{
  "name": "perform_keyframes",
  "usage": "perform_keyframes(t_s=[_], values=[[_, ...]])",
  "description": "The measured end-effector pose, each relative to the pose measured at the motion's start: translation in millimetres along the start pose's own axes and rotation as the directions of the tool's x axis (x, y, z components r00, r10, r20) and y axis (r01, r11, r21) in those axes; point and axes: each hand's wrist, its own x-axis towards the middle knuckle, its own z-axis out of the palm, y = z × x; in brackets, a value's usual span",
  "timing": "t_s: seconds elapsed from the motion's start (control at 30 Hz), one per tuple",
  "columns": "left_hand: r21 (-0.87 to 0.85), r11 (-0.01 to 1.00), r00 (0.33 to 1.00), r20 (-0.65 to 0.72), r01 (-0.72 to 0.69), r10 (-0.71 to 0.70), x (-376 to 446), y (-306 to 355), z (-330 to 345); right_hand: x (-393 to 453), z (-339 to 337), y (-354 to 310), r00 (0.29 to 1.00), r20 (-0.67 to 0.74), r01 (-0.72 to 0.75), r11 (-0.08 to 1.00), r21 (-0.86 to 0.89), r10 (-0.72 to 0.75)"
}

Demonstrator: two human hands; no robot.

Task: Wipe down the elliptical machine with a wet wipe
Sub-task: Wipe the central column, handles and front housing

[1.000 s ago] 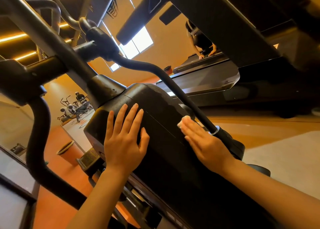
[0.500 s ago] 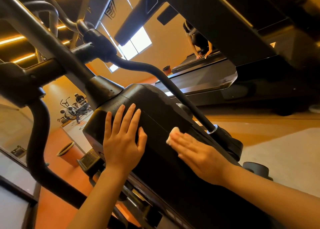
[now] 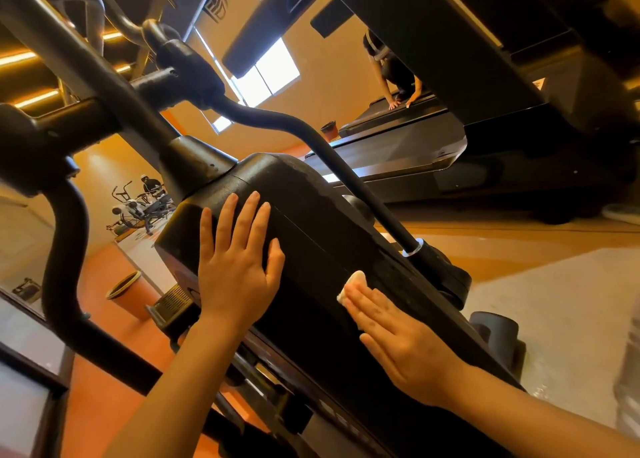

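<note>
The elliptical machine's black housing (image 3: 311,236) fills the middle of the view, tilted. The left hand (image 3: 235,267) lies flat on its near face, fingers straight and spread, holding nothing. To the right of it on the same housing, the right hand (image 3: 398,336) presses the white wet wipe (image 3: 351,286) against the surface with straight fingers, the wipe showing just beyond the fingertips, below the slanted black bar (image 3: 346,173).

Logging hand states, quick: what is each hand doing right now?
Left hand: open, flat on the elliptical housing.
Right hand: open, straight fingers pressing the wet wipe.
</note>
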Motion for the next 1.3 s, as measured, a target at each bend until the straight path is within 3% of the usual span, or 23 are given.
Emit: perform_keyframes(t_s=[0.07,0.13,0.23,0.3,0.43,0.57,0.7,0.77,0.87,0.93,1.2,1.3], values=[[0.003,1.0,1.0,0.006,0.023,-0.023,-2.2,4.4,1.1,4.2,-4.9,8.6,1.0,0.01,-0.011,1.0,-0.028,0.011],[0.006,1.0,0.999,-0.017,0.03,-0.03,-3.3,7.6,2.9,17.9,-9.8,19.0,0.989,-0.049,-0.138,0.99,-0.024,0.137],[-0.003,0.999,0.997,-0.061,0.039,-0.04,-3.0,8.5,4.0,33.0,-10.8,32.6,0.925,-0.096,-0.356,0.926,0.123,0.368],[-0.011,0.999,0.997,-0.069,0.043,-0.043,-2.7,8.8,4.2,31.1,-8.8,32.7,0.912,-0.087,-0.385,0.911,0.147,0.4],[-0.014,0.999,0.997,-0.056,0.051,-0.051,-4.4,8.9,3.6,6.4,-7.8,9.9,0.959,-0.05,-0.278,0.96,0.042,0.28],[-0.023,0.998,0.997,-0.053,0.063,-0.064,-5.5,8.8,2.8,-19.6,-4.4,-3.8,0.984,0.049,-0.176,0.98,0.095,0.172],[-0.025,0.998,0.996,-0.06,0.06,-0.061,-5.4,9.1,2.3,-18.6,-8.1,3.6,0.996,0.046,-0.078,0.997,-0.013,0.079],[-0.023,0.998,0.996,-0.064,0.059,-0.06,-5.4,8.8,2.4,-4.7,-10.0,13.3,0.99,-0.002,-0.144,0.988,-0.048,0.144],[-0.023,0.998,0.996,-0.061,0.066,-0.068,-6.0,9.0,3.0,14.9,-8.3,25.4,0.925,-0.071,-0.365,0.925,0.105,0.373],[-0.026,0.997,0.996,-0.06,0.067,-0.069,-5.7,9.4,3.2,12.8,-7.2,23.1,0.914,-0.099,-0.378,0.915,0.141,0.393],[-0.034,0.997,0.995,-0.066,0.067,-0.07,-6.8,10.0,5.2,-58.3,2.3,7.1,0.997,0.051,-0.051,0.999,-0.019,0.052],[-0.035,0.997,0.995,-0.073,0.068,-0.07,-5.9,10.4,5.1,-50.2,-3.9,19.6,0.997,0.05,-0.054,0.998,-0.04,0.056]])
